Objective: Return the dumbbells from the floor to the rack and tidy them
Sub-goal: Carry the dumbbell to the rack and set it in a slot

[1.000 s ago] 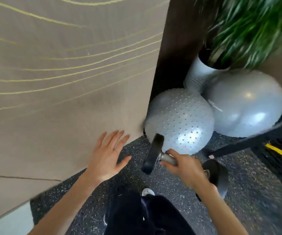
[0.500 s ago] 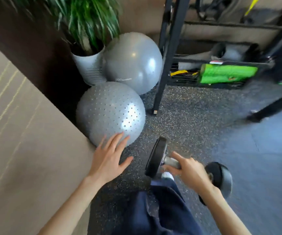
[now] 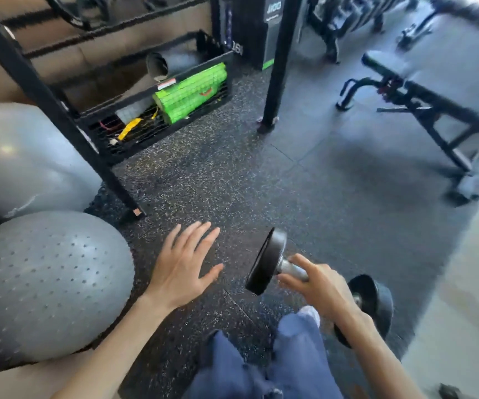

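A black dumbbell (image 3: 267, 262) with round heads and a metal handle hangs above the speckled rubber floor, low and right of centre. My right hand (image 3: 320, 287) is shut around its handle and covers most of it. My left hand (image 3: 185, 264) floats beside it to the left, fingers spread, holding nothing. Far back at the top right stands a blurred dumbbell rack (image 3: 347, 12).
Two grey exercise balls (image 3: 45, 283) fill the left side. A black storage rack (image 3: 108, 174) holds a green foam roller (image 3: 192, 92) on its low shelf. A black post (image 3: 275, 70) stands ahead. A weight bench (image 3: 434, 93) is at the right.
The view has swung right, away from the beige wall and plant, toward the racks and bench. My right hand keeps the dumbbell; my left hand stays spread.
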A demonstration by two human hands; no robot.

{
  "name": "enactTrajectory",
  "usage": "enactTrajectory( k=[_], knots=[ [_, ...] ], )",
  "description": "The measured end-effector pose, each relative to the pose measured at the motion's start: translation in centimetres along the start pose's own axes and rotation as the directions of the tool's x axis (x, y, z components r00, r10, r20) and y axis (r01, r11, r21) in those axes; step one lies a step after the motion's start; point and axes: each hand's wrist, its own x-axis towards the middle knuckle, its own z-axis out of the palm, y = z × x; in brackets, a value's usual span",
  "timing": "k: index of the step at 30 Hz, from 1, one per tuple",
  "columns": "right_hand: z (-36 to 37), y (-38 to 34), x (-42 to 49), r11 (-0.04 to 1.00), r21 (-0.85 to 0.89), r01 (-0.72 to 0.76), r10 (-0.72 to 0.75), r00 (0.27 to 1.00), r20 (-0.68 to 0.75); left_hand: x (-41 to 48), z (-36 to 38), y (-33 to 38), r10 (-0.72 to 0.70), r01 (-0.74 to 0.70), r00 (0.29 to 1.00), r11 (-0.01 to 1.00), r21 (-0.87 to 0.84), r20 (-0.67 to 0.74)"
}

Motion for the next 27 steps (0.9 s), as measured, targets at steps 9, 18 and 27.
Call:
enactTrajectory(
  k=[9,18,27],
  knots=[
    [-6.8,16.7,-1.7,0.965,0.129,-0.229,0.24,0.967,-0.079,15.2,2.5,15.0,0.252,-0.252,0.967,0.968,-0.017,0.022],
    [-15.0,31.1,-2.7,0.94,0.132,-0.315,0.336,0.922,-0.191,27.1,4.3,29.0,0.387,-0.387,0.922,0.922,-0.008,0.002],
    [-16.5,40.9,-3.4,0.845,0.354,-0.4,0.483,0.856,-0.184,35.6,7.1,37.7,0.542,-0.545,0.832,0.838,-0.011,0.121]
  ],
)
